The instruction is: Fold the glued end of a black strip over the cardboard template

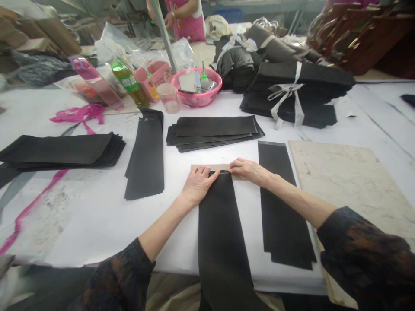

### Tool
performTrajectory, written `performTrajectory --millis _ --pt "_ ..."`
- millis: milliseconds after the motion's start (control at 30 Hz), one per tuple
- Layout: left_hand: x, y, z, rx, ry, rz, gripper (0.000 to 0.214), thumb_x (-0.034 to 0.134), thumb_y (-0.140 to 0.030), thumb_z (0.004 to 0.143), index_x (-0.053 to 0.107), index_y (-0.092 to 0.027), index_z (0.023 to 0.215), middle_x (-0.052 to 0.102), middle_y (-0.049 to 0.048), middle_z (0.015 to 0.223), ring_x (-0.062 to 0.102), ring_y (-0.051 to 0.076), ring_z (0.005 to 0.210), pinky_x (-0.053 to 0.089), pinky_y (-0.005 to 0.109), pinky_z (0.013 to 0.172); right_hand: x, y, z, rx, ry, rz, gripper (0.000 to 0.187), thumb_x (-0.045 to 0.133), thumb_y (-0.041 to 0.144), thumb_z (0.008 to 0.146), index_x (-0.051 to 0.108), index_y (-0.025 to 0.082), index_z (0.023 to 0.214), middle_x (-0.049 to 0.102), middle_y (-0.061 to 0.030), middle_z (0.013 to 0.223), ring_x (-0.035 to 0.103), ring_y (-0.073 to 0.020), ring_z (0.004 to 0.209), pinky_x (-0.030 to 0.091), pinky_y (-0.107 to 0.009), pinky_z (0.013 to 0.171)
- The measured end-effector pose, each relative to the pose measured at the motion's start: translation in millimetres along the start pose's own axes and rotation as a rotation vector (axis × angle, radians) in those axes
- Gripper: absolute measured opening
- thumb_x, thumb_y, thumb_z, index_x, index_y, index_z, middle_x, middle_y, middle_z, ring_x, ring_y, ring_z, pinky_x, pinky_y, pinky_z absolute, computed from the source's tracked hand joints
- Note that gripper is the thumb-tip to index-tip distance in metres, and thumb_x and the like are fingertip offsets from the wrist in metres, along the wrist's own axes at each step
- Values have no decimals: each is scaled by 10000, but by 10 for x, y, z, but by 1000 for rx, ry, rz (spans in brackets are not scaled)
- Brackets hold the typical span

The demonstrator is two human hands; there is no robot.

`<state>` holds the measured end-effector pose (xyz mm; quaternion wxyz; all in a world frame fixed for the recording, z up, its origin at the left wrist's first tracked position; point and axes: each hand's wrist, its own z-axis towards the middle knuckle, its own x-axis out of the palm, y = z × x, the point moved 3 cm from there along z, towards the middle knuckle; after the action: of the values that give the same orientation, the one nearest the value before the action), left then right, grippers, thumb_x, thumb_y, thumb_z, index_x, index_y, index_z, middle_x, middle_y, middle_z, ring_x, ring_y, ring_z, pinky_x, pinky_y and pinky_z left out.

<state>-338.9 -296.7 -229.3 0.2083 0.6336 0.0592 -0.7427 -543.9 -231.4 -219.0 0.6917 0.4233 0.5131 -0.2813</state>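
Note:
A long black strip (pixel 223 224) of thin, leather-like material lies in front of me, its near end hanging over the table edge. Its far end rests on a narrow tan board (pixel 214 166). My left hand (pixel 198 183) holds the strip's far left corner, thumb along the edge and fingers bent over the board. At the far right corner, my right hand (pixel 248 170) is closed, its fingertips pinching the strip's edge. What lies under the fingertips is partly hidden. Another black strip (pixel 282 203) with a grey band at its far end lies flat beneath my right forearm.
Stacks of black pieces lie left (pixel 58 149), left of centre (pixel 145 160) and beyond my hands (pixel 214 129). A tied black bundle (pixel 292 95), a pink basin (pixel 197 100) and a green-labelled bottle (pixel 128 82) stand behind. A pale board (pixel 350 185) lies right. Another person (pixel 184 19) is across the table.

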Motion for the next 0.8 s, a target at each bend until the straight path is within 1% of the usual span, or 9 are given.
performTrajectory --millis 67,133,200,267,367,467,633,700,800 --pt "-12 5 -7 -2 -11 -8 427 473 -185 924 465 -280 1340 531 86 1050 497 241 1036 428 394 885 -41 -16 -38 29 -9 2 270 408 236 971 673 188 955 618 -75 1050 536 -200 975 500 -317 820" --pt "-25 9 -13 1 -21 -19 422 479 -180 920 470 -278 1331 536 84 1055 499 234 1040 427 393 890 -108 -20 -69 104 -75 7 270 428 257 968 682 188 909 638 -75 1001 560 -196 937 510 -323 799" --pt "-34 13 -17 2 -25 -30 419 479 -181 921 469 -279 1329 541 85 1063 500 236 1049 429 398 891 -164 23 -59 190 -191 3 237 459 279 961 680 195 964 648 -75 988 572 -196 931 513 -335 804" --pt "-37 21 -22 -5 -27 -34 424 478 -184 923 460 -279 1335 545 88 1073 504 242 1053 434 405 883 -152 134 22 210 -263 8 219 490 284 951 655 198 1065 648 -77 1019 567 -201 963 506 -349 841" --pt "-30 30 -34 5 -35 -26 385 472 -203 930 483 -257 1312 555 85 1049 519 245 1036 444 403 877 3 338 231 176 -219 19 209 527 264 932 644 191 1089 635 -78 1030 552 -204 976 497 -348 856" --pt "-17 48 -46 15 -65 -25 337 471 -219 935 515 -215 1270 568 76 1010 539 238 1009 458 376 872 155 426 375 220 -214 -26 196 541 258 924 655 186 1066 628 -78 993 543 -205 938 491 -339 815" --pt "8 139 -62 -3 -73 -81 215 489 -179 924 584 -137 1113 593 76 1000 563 212 976 478 335 878 235 411 378 203 -231 -115 242 499 269 946 646 214 1130 624 -69 969 517 -191 885 454 -304 770" --pt "17 197 -74 14 -68 -117 210 489 -169 925 590 -136 1105 604 71 1012 571 203 982 488 318 877 234 405 365 195 -208 -149 258 482 275 956 637 249 1160 617 -62 975 510 -183 876 438 -292 760" --pt "32 286 -106 86 -81 -152 244 482 -151 925 579 -140 1148 619 68 1052 578 196 1010 503 306 880 233 418 365 195 -160 -208 278 454 267 969 613 291 1195 606 -52 999 502 -178 883 420 -290 770"
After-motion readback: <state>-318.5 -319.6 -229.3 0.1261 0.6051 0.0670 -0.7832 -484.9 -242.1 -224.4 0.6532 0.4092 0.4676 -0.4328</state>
